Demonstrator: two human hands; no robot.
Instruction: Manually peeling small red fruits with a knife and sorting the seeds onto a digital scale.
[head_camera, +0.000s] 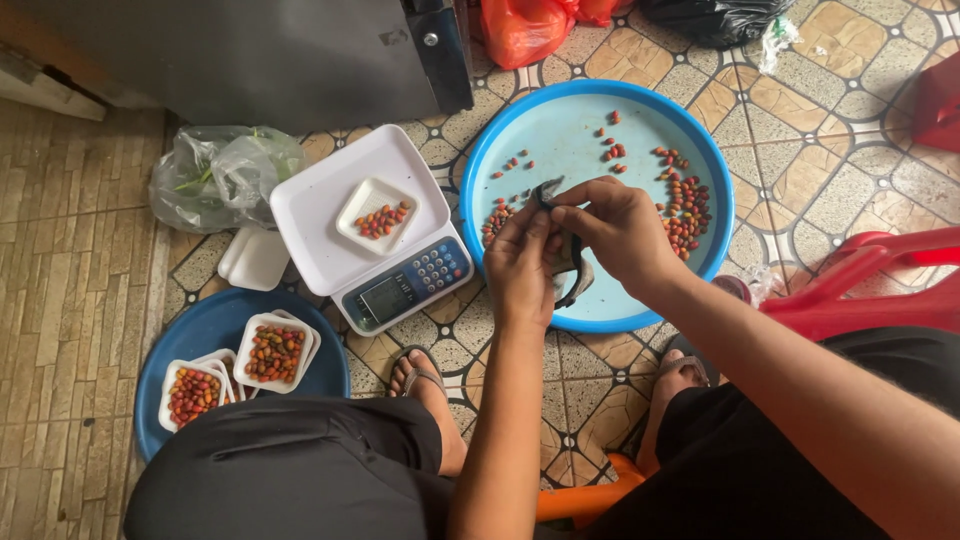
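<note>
A light blue basin (570, 130) sits on the patterned tile floor right of centre, holding scattered small red and orange chillies (686, 205), thickest along its right side and looser toward the top and left. Left of it a white kitchen scale (330, 215) with a keypad carries one small white foam tray (377, 214) with a modest pile of the same chillies. In the lower left a dark blue round tray (215, 325) holds two filled foam trays, one (274, 352) nearer the middle and one (192, 393) at the left edge, both heaped full and each seeming to rest on an empty one. One stack of empty foam trays (256, 258) lies just above it beside the scale. A clear plastic bag (222, 172) with green stems inside lies in the upper left, an orange bag (525, 27) and a black bag (712, 17) at the top edge. Both hands meet over the lower part of the light blue basin. The left hand (520, 265) rises from below with its fingers curled up, pinching the left edge of a dark, crumpled bit of plastic (572, 262). The right hand (622, 230) comes in from the lower right, thumb and forefinger closed on the top of the same piece, which hangs down between the two hands. Two sandalled feet rest on the tiles below, and a red plastic stool (870, 285) stands at the right edge.
</note>
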